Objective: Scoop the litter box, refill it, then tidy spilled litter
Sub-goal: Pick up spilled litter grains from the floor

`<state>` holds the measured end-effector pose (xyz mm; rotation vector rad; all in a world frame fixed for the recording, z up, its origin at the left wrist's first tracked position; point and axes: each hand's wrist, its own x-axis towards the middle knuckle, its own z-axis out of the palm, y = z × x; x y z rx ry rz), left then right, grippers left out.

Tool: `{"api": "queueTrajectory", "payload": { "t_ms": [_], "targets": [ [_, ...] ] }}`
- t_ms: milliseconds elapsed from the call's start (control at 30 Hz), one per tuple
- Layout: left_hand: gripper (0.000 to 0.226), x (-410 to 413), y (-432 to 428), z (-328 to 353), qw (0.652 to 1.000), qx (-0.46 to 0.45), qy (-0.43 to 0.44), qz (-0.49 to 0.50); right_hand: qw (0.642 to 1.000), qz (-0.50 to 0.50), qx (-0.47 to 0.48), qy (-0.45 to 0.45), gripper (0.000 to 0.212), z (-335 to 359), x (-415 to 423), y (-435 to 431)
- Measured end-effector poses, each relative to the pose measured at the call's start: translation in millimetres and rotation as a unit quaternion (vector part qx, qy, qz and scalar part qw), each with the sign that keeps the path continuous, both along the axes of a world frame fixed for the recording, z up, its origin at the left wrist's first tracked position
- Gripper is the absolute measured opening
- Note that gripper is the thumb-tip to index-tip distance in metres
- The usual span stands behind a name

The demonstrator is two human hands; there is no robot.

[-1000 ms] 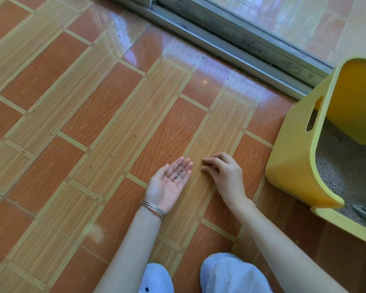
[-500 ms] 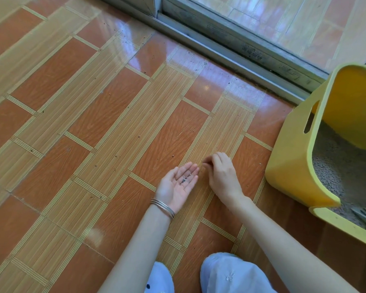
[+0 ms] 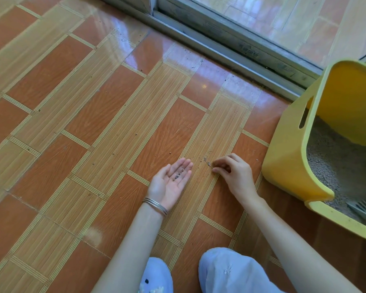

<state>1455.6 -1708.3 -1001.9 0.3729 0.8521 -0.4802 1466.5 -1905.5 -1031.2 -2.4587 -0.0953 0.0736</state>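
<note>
Litter box (image 3: 287, 161) filled; we tidy: left hand (image 3: 171, 182) open carrying grains (image 3: 179, 174), right hand (image 3: 235, 174) curled at spilled litter (image 3: 207, 162), grip unclear.

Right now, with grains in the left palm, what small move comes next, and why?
Probably pinch the clump of litter beside the right hand and drop it into the left hand: that palm lies open, already carrying grains, and the clump sits on the floor.

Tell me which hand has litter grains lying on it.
The left hand, lying palm up with dark litter grains on its straight fingers. The right hand is palm down, fingers curled beside spilled specks on the floor.
</note>
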Motion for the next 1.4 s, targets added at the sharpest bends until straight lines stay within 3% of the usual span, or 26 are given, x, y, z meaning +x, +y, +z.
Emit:
{"api": "queueTrajectory", "payload": {
  "t_ms": [200,433,600,867,1067,1200,1400],
  "targets": [
    [0.037,-1,2,1,1.000,-0.006,-0.003,0.000,0.999,0.002,-0.024,-0.044,0.007,-4,12,18],
    [0.036,0,2,-1,1.000,-0.010,-0.004,0.001,0.997,0.050,-0.021,-0.049,0.023,-6,24,16],
    [0.036,0,2,-3,1.000,-0.009,-0.004,-0.010,0.991,0.082,-0.033,-0.096,0.003,-10,31,18],
    [0.037,-2,-2,-4,1.000,0.003,0.006,-0.029,0.967,0.090,-0.170,-0.166,0.017,-19,21,28],
    [0.034,-1,-16,1,0.999,0.019,0.016,-0.031,0.984,0.133,0.010,-0.122,0.016,14,11,50],
    [0.033,0,-10,3,1.000,0.020,0.006,0.016,0.987,0.077,0.113,-0.086,0.014,30,22,60],
    [0.036,-4,34,0,0.998,0.018,-0.007,0.060,0.997,0.075,0.036,-0.004,0.008,13,51,90]
  ]
}}
